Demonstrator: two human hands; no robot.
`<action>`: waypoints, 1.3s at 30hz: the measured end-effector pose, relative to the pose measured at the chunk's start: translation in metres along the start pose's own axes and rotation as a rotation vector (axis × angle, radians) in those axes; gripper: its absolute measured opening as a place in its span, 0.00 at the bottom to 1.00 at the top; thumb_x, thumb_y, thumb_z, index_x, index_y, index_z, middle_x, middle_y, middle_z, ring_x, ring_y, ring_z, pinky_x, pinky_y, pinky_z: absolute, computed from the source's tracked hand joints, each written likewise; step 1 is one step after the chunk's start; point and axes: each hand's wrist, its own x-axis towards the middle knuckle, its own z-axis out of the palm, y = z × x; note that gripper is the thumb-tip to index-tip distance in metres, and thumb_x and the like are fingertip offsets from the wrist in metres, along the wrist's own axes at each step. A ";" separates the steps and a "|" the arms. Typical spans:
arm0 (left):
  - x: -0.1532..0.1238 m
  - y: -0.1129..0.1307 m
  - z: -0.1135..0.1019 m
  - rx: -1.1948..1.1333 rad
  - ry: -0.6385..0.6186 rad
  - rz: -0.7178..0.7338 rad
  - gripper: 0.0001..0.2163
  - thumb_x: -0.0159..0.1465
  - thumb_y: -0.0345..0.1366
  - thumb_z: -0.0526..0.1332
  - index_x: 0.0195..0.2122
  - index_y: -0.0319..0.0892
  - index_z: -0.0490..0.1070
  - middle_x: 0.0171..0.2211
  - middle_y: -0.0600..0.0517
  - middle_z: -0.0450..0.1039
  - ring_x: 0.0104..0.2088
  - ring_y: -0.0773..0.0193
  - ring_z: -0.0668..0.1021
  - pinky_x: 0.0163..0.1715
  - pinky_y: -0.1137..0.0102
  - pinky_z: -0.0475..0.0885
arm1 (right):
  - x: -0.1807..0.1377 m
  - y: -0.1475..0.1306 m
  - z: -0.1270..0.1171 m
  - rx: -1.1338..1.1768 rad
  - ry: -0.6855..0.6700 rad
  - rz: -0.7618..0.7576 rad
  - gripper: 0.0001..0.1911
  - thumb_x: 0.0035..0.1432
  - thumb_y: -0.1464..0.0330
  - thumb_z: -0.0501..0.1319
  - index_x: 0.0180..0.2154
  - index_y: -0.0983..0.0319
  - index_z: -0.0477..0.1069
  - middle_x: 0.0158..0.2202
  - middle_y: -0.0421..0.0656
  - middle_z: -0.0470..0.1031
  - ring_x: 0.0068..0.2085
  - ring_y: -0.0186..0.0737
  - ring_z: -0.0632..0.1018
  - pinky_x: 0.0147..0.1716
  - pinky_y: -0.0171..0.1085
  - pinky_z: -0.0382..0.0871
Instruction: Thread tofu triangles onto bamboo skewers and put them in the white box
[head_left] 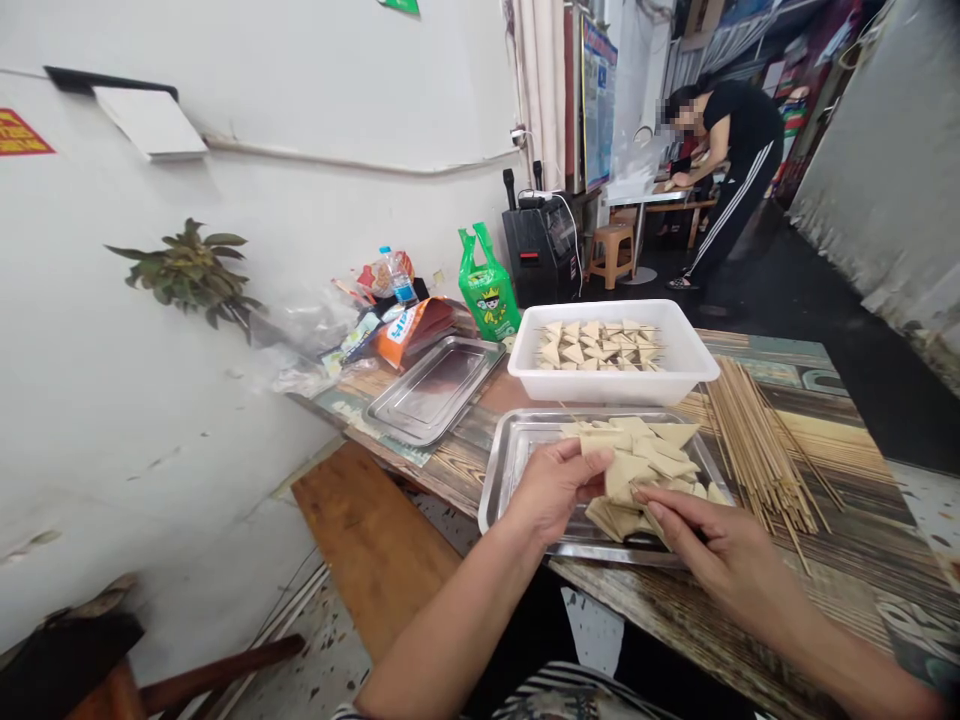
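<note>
My left hand (559, 485) is closed, its thumb and fingers pinching a pale folded tofu-skin triangle (626, 472). Close beside it, my right hand (697, 535) is closed in a pinch at the lower edge of that piece, on what looks like a thin bamboo skewer, mostly hidden by the fingers. Both hands are above a metal tray (504, 470) with a pile of similar triangles (667, 450) on it. Behind the tray stands a white plastic tub (607, 388) holding rows of skewered triangles (592, 345). Loose bamboo skewers (757, 440) lie to the right.
A second metal tray (439, 390) lies at the left, near a green bag (489, 285), a water bottle (401, 278) and an orange package (412, 330). A black speaker (541, 245) stands behind. Another person (742, 130) bends over a far table. A wooden bench (375, 545) is at the lower left.
</note>
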 end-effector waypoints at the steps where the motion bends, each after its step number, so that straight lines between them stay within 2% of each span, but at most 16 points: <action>1: 0.000 0.001 0.000 -0.010 0.014 -0.004 0.15 0.48 0.37 0.67 0.36 0.36 0.74 0.31 0.47 0.75 0.30 0.66 0.75 0.36 0.68 0.69 | 0.000 0.001 0.000 -0.005 -0.002 -0.003 0.13 0.56 0.67 0.54 0.39 0.61 0.75 0.37 0.43 0.79 0.37 0.39 0.79 0.37 0.35 0.74; 6: -0.002 0.008 0.001 -0.046 0.062 -0.022 0.13 0.46 0.36 0.68 0.31 0.34 0.74 0.24 0.51 0.73 0.26 0.68 0.74 0.36 0.68 0.69 | 0.000 0.000 -0.001 -0.020 -0.023 -0.019 0.14 0.56 0.68 0.54 0.40 0.63 0.75 0.37 0.44 0.79 0.38 0.39 0.79 0.38 0.35 0.74; 15: -0.002 0.009 0.001 -0.058 0.118 -0.010 0.10 0.46 0.35 0.68 0.27 0.34 0.73 0.26 0.49 0.74 0.28 0.67 0.75 0.36 0.69 0.70 | -0.001 -0.001 -0.002 -0.015 -0.037 -0.003 0.14 0.57 0.67 0.53 0.40 0.60 0.75 0.38 0.42 0.79 0.38 0.40 0.79 0.39 0.37 0.73; 19: -0.001 0.015 0.002 0.009 0.059 0.031 0.12 0.50 0.39 0.66 0.32 0.35 0.73 0.28 0.48 0.75 0.29 0.65 0.76 0.36 0.67 0.70 | 0.000 0.004 -0.007 -0.010 -0.031 0.045 0.13 0.56 0.65 0.54 0.40 0.59 0.75 0.38 0.42 0.79 0.38 0.40 0.78 0.39 0.37 0.72; 21: 0.000 0.021 0.000 0.135 0.036 0.082 0.15 0.53 0.42 0.62 0.37 0.37 0.73 0.31 0.46 0.75 0.32 0.62 0.76 0.37 0.65 0.70 | 0.001 0.005 -0.011 -0.011 0.018 0.098 0.13 0.56 0.64 0.55 0.40 0.59 0.75 0.38 0.42 0.79 0.37 0.41 0.79 0.37 0.37 0.73; 22: 0.002 0.024 -0.003 0.236 0.063 0.130 0.16 0.54 0.43 0.61 0.39 0.38 0.73 0.32 0.45 0.75 0.34 0.61 0.76 0.38 0.64 0.69 | 0.003 0.005 -0.014 -0.012 0.054 0.126 0.14 0.55 0.63 0.55 0.40 0.60 0.75 0.38 0.42 0.79 0.37 0.41 0.79 0.37 0.36 0.73; 26: 0.016 0.027 -0.027 0.847 0.268 0.367 0.16 0.50 0.36 0.64 0.41 0.41 0.73 0.40 0.45 0.74 0.44 0.55 0.73 0.49 0.61 0.62 | 0.007 0.002 -0.020 0.003 0.167 0.201 0.16 0.54 0.60 0.55 0.39 0.62 0.74 0.36 0.44 0.79 0.37 0.42 0.78 0.37 0.37 0.73; 29: 0.033 0.021 -0.042 1.164 0.206 0.387 0.16 0.49 0.32 0.64 0.41 0.43 0.74 0.45 0.46 0.72 0.49 0.52 0.69 0.52 0.62 0.56 | 0.009 0.001 -0.020 0.013 0.188 0.198 0.15 0.54 0.61 0.55 0.37 0.62 0.75 0.35 0.44 0.79 0.36 0.41 0.79 0.36 0.36 0.73; 31: 0.044 0.019 -0.044 1.248 0.148 0.367 0.15 0.50 0.30 0.61 0.41 0.45 0.74 0.45 0.47 0.72 0.49 0.53 0.69 0.51 0.64 0.57 | 0.009 0.000 -0.020 0.022 0.183 0.193 0.15 0.54 0.61 0.55 0.37 0.62 0.75 0.34 0.44 0.79 0.34 0.41 0.79 0.35 0.36 0.73; 33: 0.051 0.019 -0.040 1.301 0.143 0.325 0.13 0.51 0.30 0.60 0.38 0.46 0.75 0.43 0.48 0.74 0.48 0.54 0.70 0.49 0.65 0.58 | 0.010 -0.001 -0.019 0.044 0.179 0.197 0.14 0.54 0.62 0.55 0.37 0.61 0.75 0.32 0.43 0.79 0.33 0.41 0.79 0.33 0.36 0.73; 36: 0.053 0.023 -0.028 1.355 0.230 0.243 0.06 0.52 0.33 0.59 0.29 0.44 0.76 0.37 0.44 0.75 0.46 0.52 0.71 0.47 0.64 0.58 | 0.012 -0.007 -0.020 0.108 0.171 0.183 0.14 0.54 0.62 0.55 0.36 0.61 0.75 0.31 0.43 0.79 0.33 0.41 0.79 0.33 0.37 0.73; 39: 0.049 0.028 -0.015 1.364 0.302 0.230 0.09 0.53 0.38 0.59 0.20 0.41 0.73 0.31 0.39 0.75 0.45 0.47 0.71 0.47 0.60 0.57 | 0.014 -0.018 -0.020 0.155 0.146 0.136 0.14 0.55 0.63 0.53 0.34 0.60 0.76 0.31 0.43 0.80 0.33 0.41 0.78 0.32 0.37 0.73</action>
